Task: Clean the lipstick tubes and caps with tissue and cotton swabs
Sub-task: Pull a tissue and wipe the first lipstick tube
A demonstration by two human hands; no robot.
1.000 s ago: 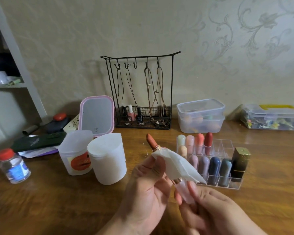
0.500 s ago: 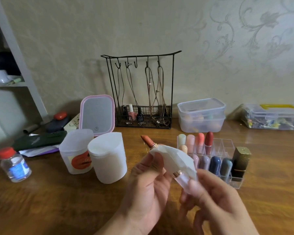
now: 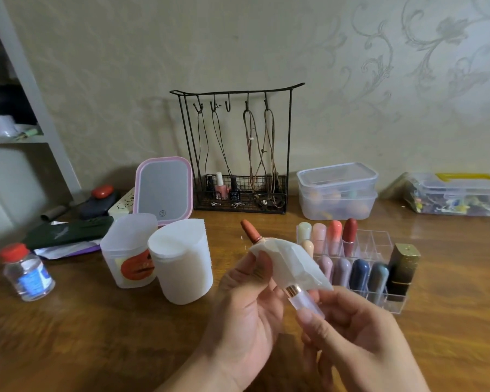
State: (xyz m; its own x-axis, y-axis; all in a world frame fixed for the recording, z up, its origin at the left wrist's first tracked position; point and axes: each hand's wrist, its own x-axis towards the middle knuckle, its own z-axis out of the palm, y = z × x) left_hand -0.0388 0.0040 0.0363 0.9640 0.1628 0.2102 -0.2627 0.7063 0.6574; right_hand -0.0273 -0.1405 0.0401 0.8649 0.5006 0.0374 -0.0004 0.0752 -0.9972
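Since a second ago the open, uncapped brown-red lipstick with the clear frosted base (image 3: 309, 302) has tipped further left, its bullet now pointing up and to the far left, and my right hand (image 3: 359, 349) has slid up along the base. I see the folded white tissue (image 3: 292, 261) wrapped round the middle of the tube, with my left hand (image 3: 249, 301) pinching it there, thumb on the near side and fingers curled behind. My right hand grips the frosted base between thumb and fingertips. Both hands hold the lipstick above the brown wooden bench (image 3: 96, 335), near the middle.

Just behind it to the right stands the clear acrylic organiser (image 3: 379, 241) with rows of pastel and dark lipsticks, a black and gold square tube (image 3: 402, 267) at its right end. To the left stand a white round tub of cotton pads (image 3: 181, 267), a frosted plastic tub with an orange label (image 3: 128, 258), and a small clear bottle with a red cap (image 3: 26, 273). Further back sits a pink-framed mirror (image 3: 164, 188).
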